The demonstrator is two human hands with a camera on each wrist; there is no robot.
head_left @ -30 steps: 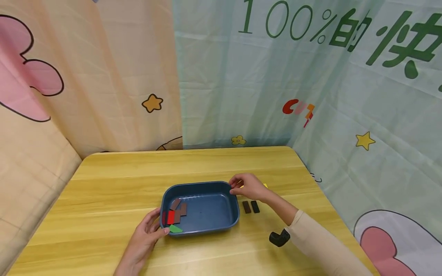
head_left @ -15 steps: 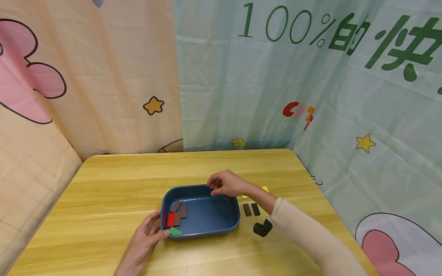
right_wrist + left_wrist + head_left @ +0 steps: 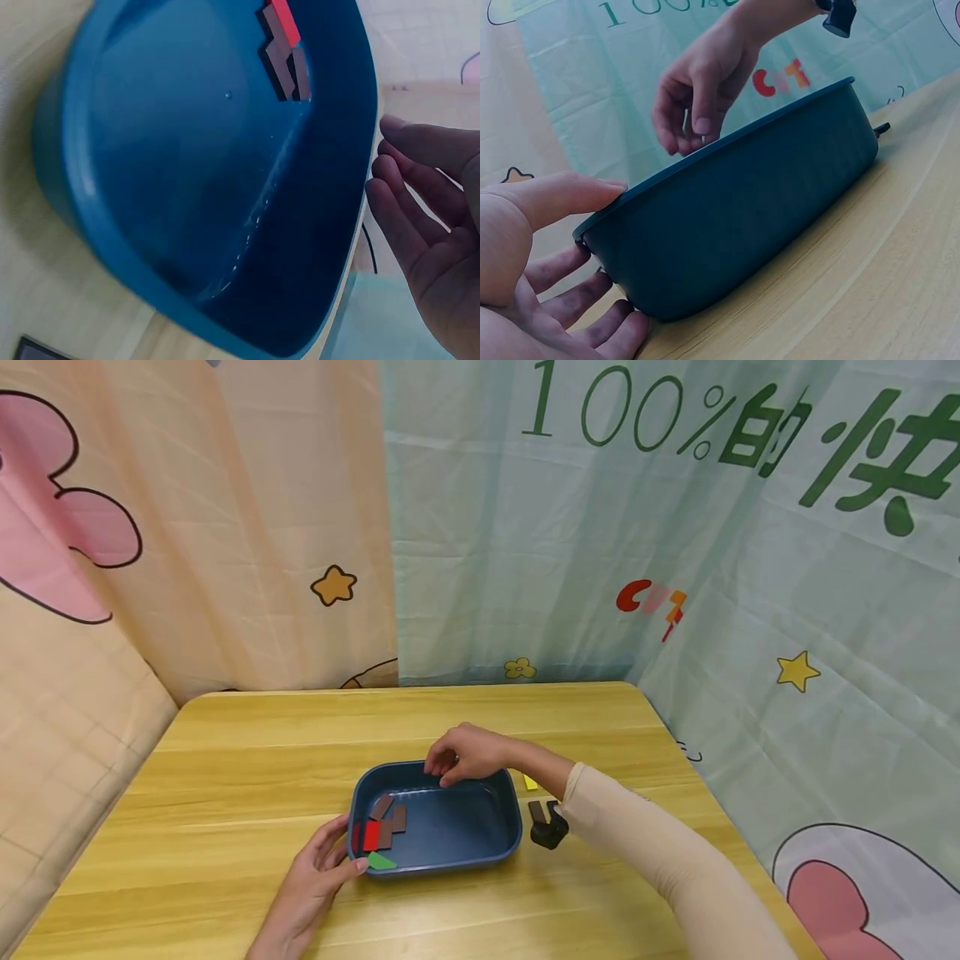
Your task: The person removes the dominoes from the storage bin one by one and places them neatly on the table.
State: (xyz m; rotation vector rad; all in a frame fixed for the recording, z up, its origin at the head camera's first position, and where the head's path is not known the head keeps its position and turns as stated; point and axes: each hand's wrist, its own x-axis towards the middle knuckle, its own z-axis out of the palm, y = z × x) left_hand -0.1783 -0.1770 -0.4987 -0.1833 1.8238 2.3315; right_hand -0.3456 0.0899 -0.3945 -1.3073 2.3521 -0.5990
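A dark blue plastic tub (image 3: 457,831) stands on the wooden table. My left hand (image 3: 317,878) grips its left end, thumb on the rim and fingers along the outer wall. Inside, at that end, lie a red tile (image 3: 372,836), several brown tiles (image 3: 399,818) and a green piece (image 3: 382,861) near the left thumb. Above the tub's far rim hovers my right hand (image 3: 471,753), fingers loosely bent. The right wrist view shows nothing between its thumb and fingers (image 3: 394,221).
To the right of the tub are a brown tile (image 3: 536,812), a black tile partly hidden by the black wrist camera (image 3: 549,835), and a yellow piece (image 3: 530,782). Printed curtains (image 3: 480,527) hang behind the table (image 3: 247,760) and along its sides.
My right hand has moved left along the tub's far rim, from its right corner toward the middle, and its wrist camera now covers part of the black tile. The left hand keeps its place.
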